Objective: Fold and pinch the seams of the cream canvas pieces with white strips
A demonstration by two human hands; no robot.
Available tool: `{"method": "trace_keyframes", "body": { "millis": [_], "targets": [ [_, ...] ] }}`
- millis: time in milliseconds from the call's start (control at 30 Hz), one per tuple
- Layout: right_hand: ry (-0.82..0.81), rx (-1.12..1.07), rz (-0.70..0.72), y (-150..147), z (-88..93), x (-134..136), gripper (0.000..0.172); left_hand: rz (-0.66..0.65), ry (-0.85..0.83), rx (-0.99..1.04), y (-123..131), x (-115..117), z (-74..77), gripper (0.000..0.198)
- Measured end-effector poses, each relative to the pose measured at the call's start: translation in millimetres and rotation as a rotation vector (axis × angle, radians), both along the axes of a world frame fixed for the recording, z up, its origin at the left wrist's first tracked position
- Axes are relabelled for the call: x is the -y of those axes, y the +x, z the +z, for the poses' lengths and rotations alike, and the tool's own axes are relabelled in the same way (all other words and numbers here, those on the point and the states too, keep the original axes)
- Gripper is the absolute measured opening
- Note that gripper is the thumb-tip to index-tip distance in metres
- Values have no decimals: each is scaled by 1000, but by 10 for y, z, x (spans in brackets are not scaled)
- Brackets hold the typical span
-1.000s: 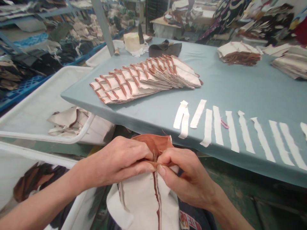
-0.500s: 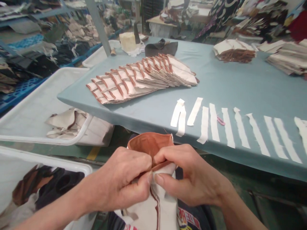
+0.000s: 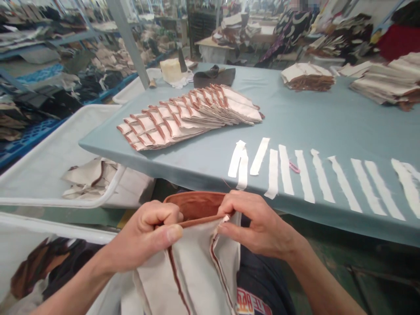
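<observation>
A sewn fabric piece [image 3: 197,262], off-white outside with brown seams and a reddish-brown inner side, hangs over my lap with its top edge spread into an opening. My left hand [image 3: 154,236] pinches the rim at the left, thumb on the pale outer side. At the right of the rim, my right hand [image 3: 252,223] grips the edge beside a seam, fingers on the brown side. A fanned stack of similar pale pieces with brown edges [image 3: 183,118] lies on the table beyond my hands.
White fabric strips [image 3: 305,175] lie in a row along the blue-green table's [image 3: 328,113] near edge, with a small pink clip [image 3: 294,167] among them. More fabric stacks [image 3: 307,76] sit at the back right. White bins [image 3: 98,199] holding cloth stand at the left.
My hands have moved apart, the left one leftward, stretching the rim between them. The fabric's near rim and two seams now show where the hands were together. The view has shifted slightly.
</observation>
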State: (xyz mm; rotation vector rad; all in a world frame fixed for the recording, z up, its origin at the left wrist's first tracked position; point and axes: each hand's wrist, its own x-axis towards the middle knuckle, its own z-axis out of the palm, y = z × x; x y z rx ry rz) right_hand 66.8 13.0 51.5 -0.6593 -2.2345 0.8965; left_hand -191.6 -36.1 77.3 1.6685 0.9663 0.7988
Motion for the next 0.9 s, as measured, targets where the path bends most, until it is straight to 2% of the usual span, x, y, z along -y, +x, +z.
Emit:
{"method": "trace_keyframes", "body": {
  "millis": [100,200,333,433,500,600,767,900],
  "targets": [
    [44,-5,22,0,114,39,19,-78,69,16,-57,-26,146,60],
    [50,-106,44,-23,271,86,27,-122,168,30,-126,-51,303,58],
    [-132,-294,53,-60,466,132,43,-88,315,-91,-182,-144,408,59],
    [-228,-279,61,-81,558,144,49,-80,383,-214,-121,-205,421,59],
    [-250,-231,82,-80,588,142,47,-95,424,-226,-17,-218,430,44],
    [-256,-193,85,-47,595,131,40,-112,498,-149,174,-218,449,7],
    [-201,-134,32,52,556,145,23,-114,568,-103,365,-240,460,13],
    [-187,-86,-32,80,498,183,19,-162,618,-167,405,-286,446,15]
  ]
}}
